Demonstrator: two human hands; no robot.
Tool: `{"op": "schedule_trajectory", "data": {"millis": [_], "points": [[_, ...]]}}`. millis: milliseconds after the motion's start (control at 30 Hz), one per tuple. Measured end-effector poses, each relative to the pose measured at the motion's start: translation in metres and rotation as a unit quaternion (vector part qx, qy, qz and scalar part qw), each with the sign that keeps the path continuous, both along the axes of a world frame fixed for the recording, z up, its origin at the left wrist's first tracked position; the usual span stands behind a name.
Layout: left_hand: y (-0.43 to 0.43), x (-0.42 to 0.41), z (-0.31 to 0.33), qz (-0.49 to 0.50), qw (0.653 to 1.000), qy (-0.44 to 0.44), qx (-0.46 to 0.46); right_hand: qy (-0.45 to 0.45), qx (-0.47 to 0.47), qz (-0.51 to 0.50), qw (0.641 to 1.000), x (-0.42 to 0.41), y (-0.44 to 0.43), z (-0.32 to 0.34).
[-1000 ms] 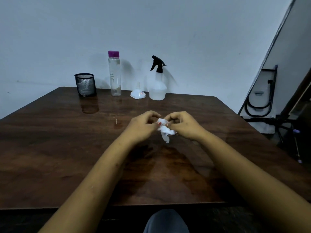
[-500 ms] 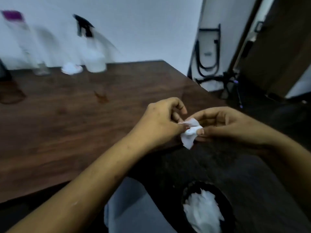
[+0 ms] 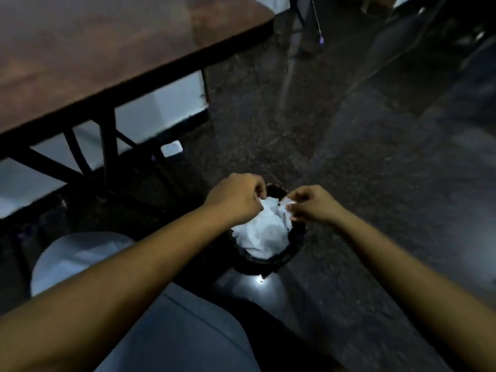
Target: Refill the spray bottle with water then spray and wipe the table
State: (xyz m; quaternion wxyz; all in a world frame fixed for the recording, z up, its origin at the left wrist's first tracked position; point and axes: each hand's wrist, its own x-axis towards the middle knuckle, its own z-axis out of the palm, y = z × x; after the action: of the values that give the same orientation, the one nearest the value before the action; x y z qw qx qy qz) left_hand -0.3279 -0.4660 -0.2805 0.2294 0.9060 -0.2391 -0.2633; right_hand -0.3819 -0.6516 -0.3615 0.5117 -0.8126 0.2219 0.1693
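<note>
Head view. Your left hand (image 3: 236,197) and right hand (image 3: 312,204) meet just below the picture's centre, directly over a black bin (image 3: 264,260) that stands on the floor (image 3: 375,157). Between them you hold a crumpled white tissue (image 3: 285,206). The left fingers (image 3: 259,189) are curled and pinch its edge at 9 o'clock. The right fingers (image 3: 295,196) are curled and pinch it at 3 o'clock. The tissue hangs above the bin's mouth, against a heap of white paper (image 3: 260,237) that fills the bin to its rim. Motion blur keeps you from telling whether tissue and heap touch.

The brown wooden worktop (image 3: 107,49) occupies the frame from 9 to 12 o'clock, well apart from both hands. Its black metal frame (image 3: 107,146) shows beneath its near edge. A small white object (image 3: 171,149) lies on the floor at 11 o'clock of the bin, too blurred to identify. Your grey trouser leg (image 3: 182,331) fills the frame at 6 o'clock, between your forearms.
</note>
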Motion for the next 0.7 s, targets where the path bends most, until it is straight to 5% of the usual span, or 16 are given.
{"op": "schedule_trajectory", "data": {"millis": [267,700], "points": [[0.01,0.024,-0.059,0.06,0.994,0.048,0.081,0.078,-0.083,-0.035,0.993,0.025,0.029,-0.128],[0.008,0.019,-0.068,0.058,0.994,0.071,0.063,0.116,-0.181,0.036,0.976,0.027,0.05,-0.143]]}}
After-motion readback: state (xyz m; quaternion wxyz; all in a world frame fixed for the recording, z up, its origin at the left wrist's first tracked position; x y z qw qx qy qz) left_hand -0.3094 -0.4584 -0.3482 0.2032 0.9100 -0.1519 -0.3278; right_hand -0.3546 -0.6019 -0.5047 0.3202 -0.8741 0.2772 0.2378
